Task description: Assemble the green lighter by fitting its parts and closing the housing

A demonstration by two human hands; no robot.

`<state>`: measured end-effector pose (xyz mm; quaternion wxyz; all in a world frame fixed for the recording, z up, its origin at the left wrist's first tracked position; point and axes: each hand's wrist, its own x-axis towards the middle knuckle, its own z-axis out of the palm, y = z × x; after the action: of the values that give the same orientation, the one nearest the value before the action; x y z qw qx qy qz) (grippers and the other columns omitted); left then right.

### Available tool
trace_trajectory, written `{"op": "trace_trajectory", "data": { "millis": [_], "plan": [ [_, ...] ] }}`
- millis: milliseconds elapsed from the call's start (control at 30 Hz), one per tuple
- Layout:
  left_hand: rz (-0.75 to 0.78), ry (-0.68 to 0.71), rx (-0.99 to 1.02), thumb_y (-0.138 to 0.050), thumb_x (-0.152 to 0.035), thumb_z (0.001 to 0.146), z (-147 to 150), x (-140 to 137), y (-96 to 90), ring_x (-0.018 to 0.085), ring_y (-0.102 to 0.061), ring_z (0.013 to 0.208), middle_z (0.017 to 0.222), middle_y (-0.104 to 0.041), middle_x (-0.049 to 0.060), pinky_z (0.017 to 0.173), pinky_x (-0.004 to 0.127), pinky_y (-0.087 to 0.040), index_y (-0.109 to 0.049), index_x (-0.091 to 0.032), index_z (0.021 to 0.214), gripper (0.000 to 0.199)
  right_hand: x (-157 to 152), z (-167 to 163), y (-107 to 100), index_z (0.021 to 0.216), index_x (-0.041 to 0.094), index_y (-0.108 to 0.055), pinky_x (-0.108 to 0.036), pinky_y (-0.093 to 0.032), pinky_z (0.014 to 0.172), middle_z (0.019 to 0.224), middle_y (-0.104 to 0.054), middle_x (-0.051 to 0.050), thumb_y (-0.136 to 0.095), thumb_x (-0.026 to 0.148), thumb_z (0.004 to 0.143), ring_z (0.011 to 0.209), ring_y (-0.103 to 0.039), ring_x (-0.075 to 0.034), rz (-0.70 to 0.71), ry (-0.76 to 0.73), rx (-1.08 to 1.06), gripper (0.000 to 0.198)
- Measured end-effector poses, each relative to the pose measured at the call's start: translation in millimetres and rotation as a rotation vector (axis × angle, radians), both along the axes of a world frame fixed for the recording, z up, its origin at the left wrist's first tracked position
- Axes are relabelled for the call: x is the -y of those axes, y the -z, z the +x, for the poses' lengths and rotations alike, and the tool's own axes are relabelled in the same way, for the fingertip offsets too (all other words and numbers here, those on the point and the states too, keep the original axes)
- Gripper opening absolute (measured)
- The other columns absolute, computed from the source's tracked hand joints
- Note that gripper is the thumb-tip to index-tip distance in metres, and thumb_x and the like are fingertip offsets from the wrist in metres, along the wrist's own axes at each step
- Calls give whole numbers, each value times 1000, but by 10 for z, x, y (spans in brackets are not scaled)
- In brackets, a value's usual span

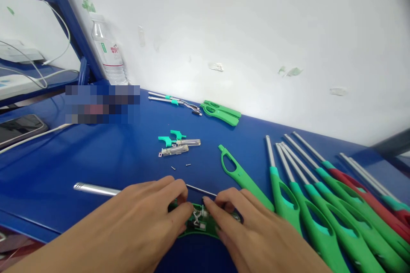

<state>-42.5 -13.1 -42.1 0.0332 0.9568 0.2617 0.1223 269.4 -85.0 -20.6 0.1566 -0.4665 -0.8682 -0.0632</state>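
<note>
Both clamped: my left hand (156,209) and right hand (243,222) on opened green lighter (205,231). Two screws (173,168) beyond them, more lighters (331,247) rightward.

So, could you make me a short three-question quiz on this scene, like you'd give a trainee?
1. How many small screws are visible on the blue tabletop, just beyond the hands?

2. What stands by the wall at the back left?
A. a mug
B. a plastic bottle
C. a lamp

3. True or false: the open handle between the left hand and the right hand is red.

Key: 1. Two. 2. B. 3. False; it is green.
</note>
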Motion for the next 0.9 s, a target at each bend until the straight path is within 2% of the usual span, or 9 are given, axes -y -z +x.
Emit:
{"op": "trace_trajectory", "data": {
  "millis": [133,300,400,500,600,700,800,900],
  "plan": [
    [-34,-24,-16,-88,-46,121,142,-75,-119,34,-83,146,153,-87,13,131,43,-71,-83,-32,157,39,-8,19,-52,165,24,-73,-35,-75,83,132,-92,1,-61,8,124,113,-93,-22,-8,3,10,46],
    [-55,-24,-30,-87,-50,123,274,-125,-191,34,-83,144,151,-86,14,129,42,-70,-83,-31,157,39,-63,-8,-188,155,29,-76,-34,-73,85,120,-92,4,-65,-1,108,102,-93,-21,58,37,-38,56],
    [-71,-21,-47,-86,-42,122,255,-110,-96,32,-84,138,147,-86,13,123,37,-71,-82,-30,156,36,-95,-2,-217,151,28,-79,-33,-74,96,127,-93,1,-61,-4,104,111,-93,-21,71,43,-59,59],
    [-34,9,10,-84,-20,114,203,-85,32,28,-86,123,136,-88,7,108,35,-71,-80,-33,147,35,-121,16,-203,152,27,-81,-33,-75,104,135,-94,-1,-58,-2,108,121,-93,-22,79,52,-51,58],
    [67,28,96,-75,-3,103,171,-69,75,31,-89,122,138,-90,3,105,42,-70,-76,-34,149,55,-147,23,-186,149,26,-85,-36,-76,99,133,-96,0,-59,-1,107,120,-95,-24,95,64,-31,56],
    [60,43,74,-68,2,103,157,-69,-17,29,-90,128,154,-90,2,103,41,-68,-70,-36,161,69,-164,12,-182,139,24,-89,-38,-77,91,126,-98,0,-61,-1,100,113,-96,-25,129,64,-21,54],
    [-38,60,50,-65,2,109,128,-89,-156,22,-89,126,151,-89,-4,96,34,-66,-70,-42,158,66,-168,-6,-180,136,24,-90,-38,-77,89,124,-98,2,-63,0,96,110,-97,-24,143,54,-25,54],
    [-51,52,58,-67,-2,112,78,-128,-224,22,-86,137,147,-89,-6,114,33,-66,-73,-44,156,62,-171,-15,-173,135,25,-90,-38,-76,87,123,-99,3,-62,0,94,108,-97,-24,158,47,-31,56]
  ]
}}
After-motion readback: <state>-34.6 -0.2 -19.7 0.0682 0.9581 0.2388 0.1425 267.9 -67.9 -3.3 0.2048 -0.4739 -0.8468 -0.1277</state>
